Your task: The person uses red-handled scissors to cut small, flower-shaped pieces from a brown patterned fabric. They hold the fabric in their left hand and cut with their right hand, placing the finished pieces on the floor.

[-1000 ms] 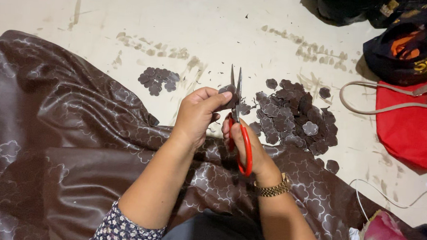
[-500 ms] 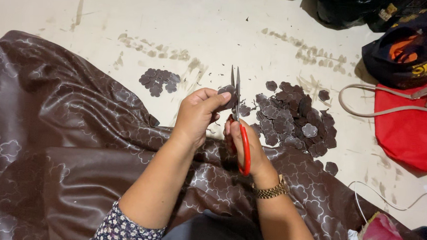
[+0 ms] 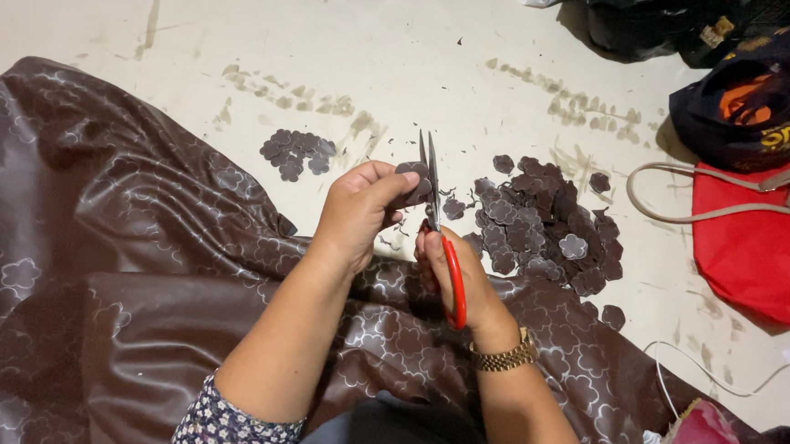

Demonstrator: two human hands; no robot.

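Fingers (image 3: 388, 187) of the left hand (image 3: 359, 212) pinch a small brown cutout (image 3: 413, 170) right against the blades of the scissors (image 3: 433, 192), while the right hand (image 3: 447, 269) is closed around the red handles, blades nearly shut on the piece. Under both forearms lies the big brown sheet (image 3: 93, 231) with its flower pattern, rumpled over the floor (image 3: 242, 30); if an elbow drags it, the whole sheet could slide and jog the cut. Beside the right hand, the large pile of cutouts (image 3: 545, 227) sits loose on the floor, and a sweep of the wrist or the sheet's edge could scatter it into the smaller pile (image 3: 297, 152) to the left. Worst risk, I'd say, is the smallest thing: the cutout is so little that the left fingertips sit just beside the blades, and a slip or hurried snip could nick them or spoil the shape.
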